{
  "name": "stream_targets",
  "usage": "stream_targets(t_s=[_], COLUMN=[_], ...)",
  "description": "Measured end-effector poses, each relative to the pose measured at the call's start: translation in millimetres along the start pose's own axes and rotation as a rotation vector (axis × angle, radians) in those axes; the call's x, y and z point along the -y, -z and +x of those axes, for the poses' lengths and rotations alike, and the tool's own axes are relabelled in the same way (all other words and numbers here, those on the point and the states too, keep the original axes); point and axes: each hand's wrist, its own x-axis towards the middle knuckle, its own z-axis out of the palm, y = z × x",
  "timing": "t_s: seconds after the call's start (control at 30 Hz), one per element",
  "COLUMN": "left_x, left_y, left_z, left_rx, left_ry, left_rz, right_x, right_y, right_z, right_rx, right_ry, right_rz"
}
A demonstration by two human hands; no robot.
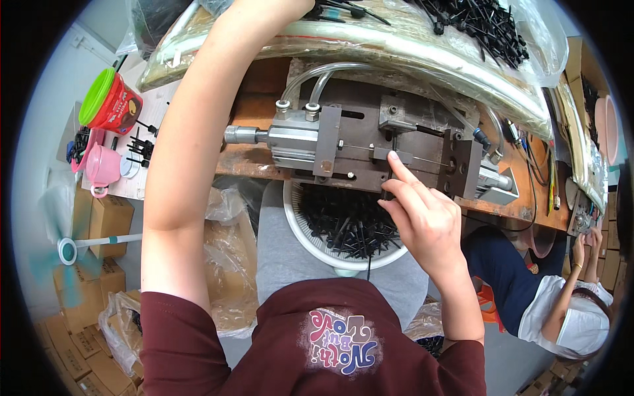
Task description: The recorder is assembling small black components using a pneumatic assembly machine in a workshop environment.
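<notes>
My right hand (422, 218) reaches up to a grey metal press fixture (370, 148) bolted on the wooden bench. Its index fingertip touches the fixture's middle slot, and the thumb and other fingers pinch a small black part against the block's front. My left arm (191, 132) stretches up past the fixture toward the clear plastic bags at the bench's back; the left hand itself is out of the picture. A white basket (310, 241) full of black plastic parts sits on my lap below the fixture.
Clear bags of black parts (489, 26) lie along the bench's back. A red can with a green lid (109, 102) and a pink cup (102, 168) stand at the left. Cardboard boxes (105, 218) and a fan (66, 251) are on the floor. Another person (568, 310) sits at the right.
</notes>
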Motion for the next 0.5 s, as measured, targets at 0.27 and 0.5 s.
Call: stream_targets(t_s=[0.27,0.5], left_x=[-1.4,-63.6], left_y=[12.1,69.9], left_z=[0.0,-42.6], left_rx=[0.005,-0.057], left_ry=[-0.163,0.110], left_rz=[-0.163,-0.711], right_x=[3.7,-47.6], right_y=[13.1,47.6], right_z=[7.0,95.6], right_rx=[0.092,-0.368], right_ry=[-0.037,-0.048], right_rz=[0.026,0.041])
